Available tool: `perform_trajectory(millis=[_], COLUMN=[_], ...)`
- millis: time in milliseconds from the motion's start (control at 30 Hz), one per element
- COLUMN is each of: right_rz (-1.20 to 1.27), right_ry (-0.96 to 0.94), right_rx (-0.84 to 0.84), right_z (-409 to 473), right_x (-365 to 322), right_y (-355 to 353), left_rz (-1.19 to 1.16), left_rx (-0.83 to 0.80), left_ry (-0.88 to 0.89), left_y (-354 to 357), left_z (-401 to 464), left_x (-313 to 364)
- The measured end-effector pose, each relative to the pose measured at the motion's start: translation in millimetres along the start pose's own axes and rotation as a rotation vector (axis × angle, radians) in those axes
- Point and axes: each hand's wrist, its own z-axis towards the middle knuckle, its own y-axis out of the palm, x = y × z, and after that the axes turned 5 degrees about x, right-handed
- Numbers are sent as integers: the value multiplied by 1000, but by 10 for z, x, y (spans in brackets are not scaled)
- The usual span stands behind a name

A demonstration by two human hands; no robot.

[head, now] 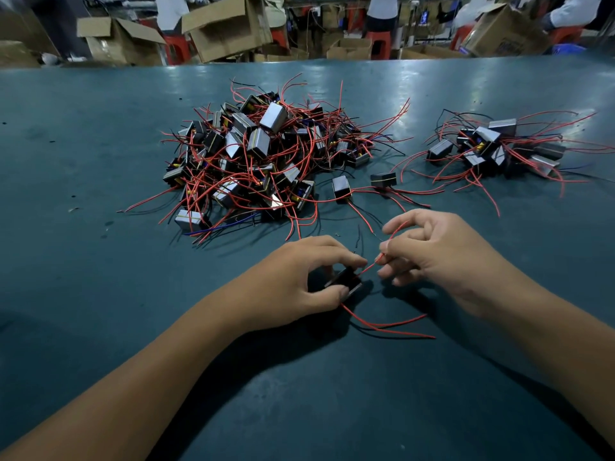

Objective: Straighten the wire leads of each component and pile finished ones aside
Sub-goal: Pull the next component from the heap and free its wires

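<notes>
Two hands work one small black block-shaped component [344,281] at table centre: the left hand [299,277] grips its body while the right hand [429,251] pinches its thin red wire lead [382,252], which runs from the body toward 1 o'clock. Finished pieces look to belong in the smaller pile [496,148] at 1 o'clock, nearer the right hand, with bare teal tabletop [100,261] between; the big tangled heap [263,154] sits at 11 o'clock.

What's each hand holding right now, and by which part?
Left hand grips one component by its black body, thumb on the near side, fingers over the top. Right hand pinches a red lead of that component, a short way out from the body.
</notes>
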Motion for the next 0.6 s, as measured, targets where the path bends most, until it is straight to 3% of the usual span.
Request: perform_trajectory(millis=[467, 600], right_rz=[-40, 16], right_ry=[-4, -139], right_rx=[-4, -50], right_z=[58, 25], right_x=[31, -22], right_y=[-82, -69], left_rz=[-78, -57], left_rx=[-63, -19], left_ry=[-117, -114], left_y=[-51, -28], left_z=[-35, -24], left_x=[-24, -38])
